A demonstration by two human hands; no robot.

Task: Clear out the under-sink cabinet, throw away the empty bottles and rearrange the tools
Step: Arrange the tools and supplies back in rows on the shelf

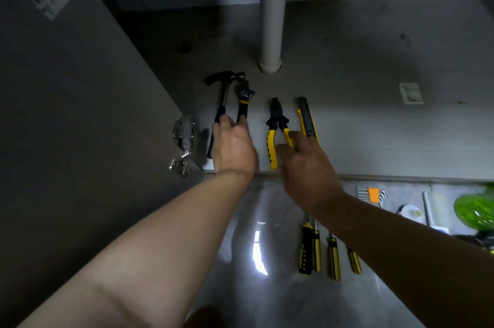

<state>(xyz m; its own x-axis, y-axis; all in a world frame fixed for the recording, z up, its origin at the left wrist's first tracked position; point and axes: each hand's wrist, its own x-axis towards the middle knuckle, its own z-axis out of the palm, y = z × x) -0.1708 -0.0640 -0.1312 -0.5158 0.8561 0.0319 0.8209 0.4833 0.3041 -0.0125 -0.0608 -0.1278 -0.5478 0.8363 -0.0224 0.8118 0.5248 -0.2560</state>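
Note:
On the cabinet floor [361,127] lies a row of tools: a black claw hammer [223,95], an adjustable wrench [243,99], yellow-handled pliers [275,124] and a yellow utility knife [306,116]. My left hand [232,148] covers the wrench's handle, its fingers curled round it and the thumb against the hammer's handle. My right hand [307,164] reaches in beside it with straight fingers. Its fingertips touch the right handle of the pliers and the near end of the knife.
A white drain pipe [271,20] stands upright just behind the tools. A metal hinge [184,137] juts from the left cabinet wall. On the shiny floor outside lie several yellow-black screwdrivers [310,250], a hex key set [373,195], a tape roll [410,212] and something green [477,210].

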